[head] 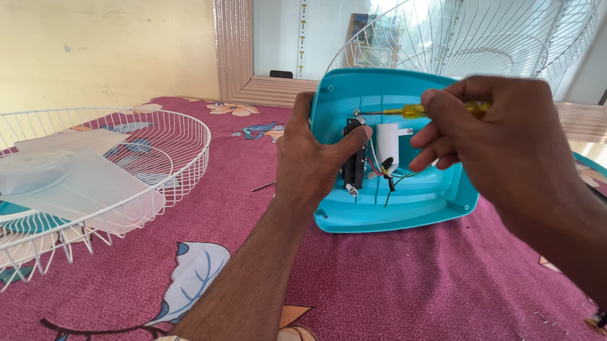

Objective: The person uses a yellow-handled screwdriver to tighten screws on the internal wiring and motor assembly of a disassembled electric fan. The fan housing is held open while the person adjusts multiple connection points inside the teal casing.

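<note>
The near surface is a maroon cloth [393,288] with a floral print; what lies under it cannot be told. At near left, a white wire fan guard [81,176] lies dished upward on the cloth, with a translucent fan blade [74,183] resting inside it. A thin dark pin-like item [263,186] lies on the cloth between the guard and the left hand.

At centre, a turquoise fan base cover [410,201] stands tilted, open side facing the viewer. The left hand [311,157] grips its left rim, thumb pressed on the black switch block [353,159] inside. Just right of the block sits a white cylindrical capacitor [387,145] with coloured wires [387,177] running below it.

The right hand [500,133] is closed around a yellow-handled screwdriver [413,112], held horizontal, its tip touching a screw [356,113] at the top of the switch block.

Farther back, a second wire guard [483,35] rises behind the cover, in front of a window [335,30]. A yellow wall [99,42] stands at far left
</note>
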